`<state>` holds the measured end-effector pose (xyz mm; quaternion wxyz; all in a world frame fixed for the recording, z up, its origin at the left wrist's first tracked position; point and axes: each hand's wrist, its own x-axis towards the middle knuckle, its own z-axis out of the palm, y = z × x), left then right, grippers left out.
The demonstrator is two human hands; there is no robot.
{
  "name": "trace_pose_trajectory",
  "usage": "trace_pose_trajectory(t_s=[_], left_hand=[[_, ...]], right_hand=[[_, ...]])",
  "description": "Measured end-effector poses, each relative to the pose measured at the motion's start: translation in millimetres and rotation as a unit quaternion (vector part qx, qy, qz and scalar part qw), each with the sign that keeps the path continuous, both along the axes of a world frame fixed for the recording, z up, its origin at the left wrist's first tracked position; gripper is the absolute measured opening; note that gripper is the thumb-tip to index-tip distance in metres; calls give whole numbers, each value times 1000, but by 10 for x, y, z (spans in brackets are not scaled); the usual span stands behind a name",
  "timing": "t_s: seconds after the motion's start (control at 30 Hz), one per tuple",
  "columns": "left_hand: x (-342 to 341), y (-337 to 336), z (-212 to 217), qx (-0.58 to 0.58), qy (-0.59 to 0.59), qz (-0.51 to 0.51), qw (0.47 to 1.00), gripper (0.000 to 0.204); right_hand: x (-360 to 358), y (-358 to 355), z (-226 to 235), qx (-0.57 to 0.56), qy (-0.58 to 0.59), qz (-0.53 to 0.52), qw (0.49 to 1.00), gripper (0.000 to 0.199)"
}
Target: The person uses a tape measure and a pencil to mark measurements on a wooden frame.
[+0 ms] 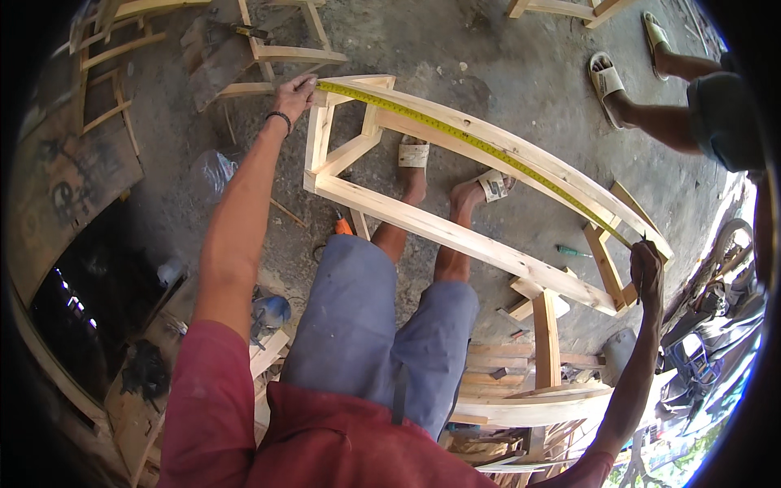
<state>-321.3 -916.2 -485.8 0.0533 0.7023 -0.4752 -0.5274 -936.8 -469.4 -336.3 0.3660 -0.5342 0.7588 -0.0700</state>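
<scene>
A yellow tape measure [476, 144] is stretched along the far rail of a pale wooden frame [464, 234]. My left hand [294, 98] is closed at the tape's left end, by the frame's far left corner. At the right end of the tape, my right hand [647, 267] is closed around it in shadow; a small dark tip shows at its fingers, too dim to name. The tape's case cannot be made out. Long rails and short corner pieces make up the frame, which stands across in front of my legs.
Another person's legs and sandals [608, 85] are at the far right. Wooden frames [285, 54] stand at the far left. A green-handled tool [573, 251] and an orange tool [342, 224] lie on the concrete floor. Timber pieces [537, 407] are stacked near my right side.
</scene>
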Motion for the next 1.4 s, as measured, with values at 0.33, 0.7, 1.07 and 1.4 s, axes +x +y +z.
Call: trace_pose_trajectory(t_s=[0.33,0.7,1.07,1.4], left_hand=[[274,43,-222,-66,49,-2,997,33],[123,72,-210,-77,-10,34,996,34],[-7,80,-249,-96,-13,62,993,28],[-16,76,-237,-116,-21,46,992,31]], right_hand=[[-182,86,-255,-31,117,-23,992,7],[-86,21,-387,-9,211,-67,975,12],[-74,66,-480,-38,247,-69,966,15],[-22,76,-521,-48,282,-78,955,16]])
